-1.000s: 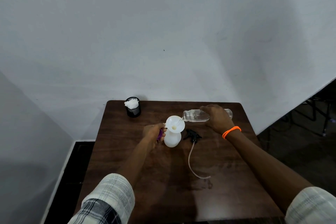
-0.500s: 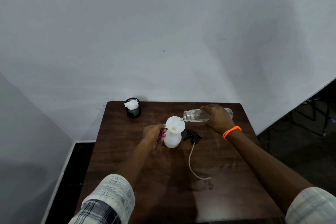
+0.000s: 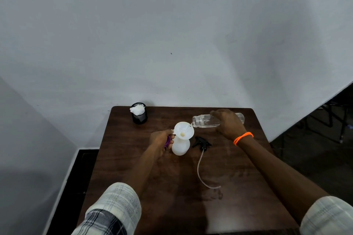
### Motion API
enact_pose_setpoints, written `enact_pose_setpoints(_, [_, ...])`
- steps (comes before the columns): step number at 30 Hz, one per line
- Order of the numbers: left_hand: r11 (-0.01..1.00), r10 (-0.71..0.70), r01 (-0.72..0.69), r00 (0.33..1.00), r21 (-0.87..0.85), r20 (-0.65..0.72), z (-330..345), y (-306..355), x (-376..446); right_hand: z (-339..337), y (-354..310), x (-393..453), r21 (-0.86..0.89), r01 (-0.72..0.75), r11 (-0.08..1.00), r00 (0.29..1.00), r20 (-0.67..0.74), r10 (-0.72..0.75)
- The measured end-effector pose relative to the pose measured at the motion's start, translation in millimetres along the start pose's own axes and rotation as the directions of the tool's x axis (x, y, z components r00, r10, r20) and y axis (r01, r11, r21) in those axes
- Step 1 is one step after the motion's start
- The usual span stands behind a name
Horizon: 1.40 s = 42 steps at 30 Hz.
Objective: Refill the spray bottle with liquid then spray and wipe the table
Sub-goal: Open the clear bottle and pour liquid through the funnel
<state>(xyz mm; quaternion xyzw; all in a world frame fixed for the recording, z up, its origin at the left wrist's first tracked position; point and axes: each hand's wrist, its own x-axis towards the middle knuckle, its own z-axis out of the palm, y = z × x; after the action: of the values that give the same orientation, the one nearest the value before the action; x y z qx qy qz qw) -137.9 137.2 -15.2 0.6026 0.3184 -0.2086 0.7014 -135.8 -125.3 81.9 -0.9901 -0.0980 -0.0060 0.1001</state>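
A white spray bottle body (image 3: 180, 146) stands mid-table with a white funnel (image 3: 183, 130) in its neck. My left hand (image 3: 161, 140) pinches the funnel's tab and also holds a purple cap (image 3: 168, 141). My right hand (image 3: 228, 127) grips a clear plastic bottle (image 3: 203, 120), tipped on its side with its open mouth over the funnel rim; a thin stream of clear liquid runs into the funnel. The black trigger spray head (image 3: 202, 142) lies on the table right of the white bottle, its clear dip tube (image 3: 200, 170) curling toward me.
A black mesh cup (image 3: 139, 117) holding a white crumpled cloth (image 3: 137, 109) stands at the brown table's (image 3: 133, 158) back left corner. The table's back edge meets a white wall. Dark floor lies to the left and right.
The clear bottle has tipped slightly further and its mouth has stayed over the funnel. Both hands are otherwise where they were.
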Motion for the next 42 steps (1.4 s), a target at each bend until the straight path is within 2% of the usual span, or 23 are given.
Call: enact_pose_setpoints(42, [1.0,0.009,-0.009,1.0,-0.005,-0.018,-0.4,-1.8,-4.0,-4.8,1.7,1.8,-0.032,0.041,0.999,0.999,-0.017,-0.042])
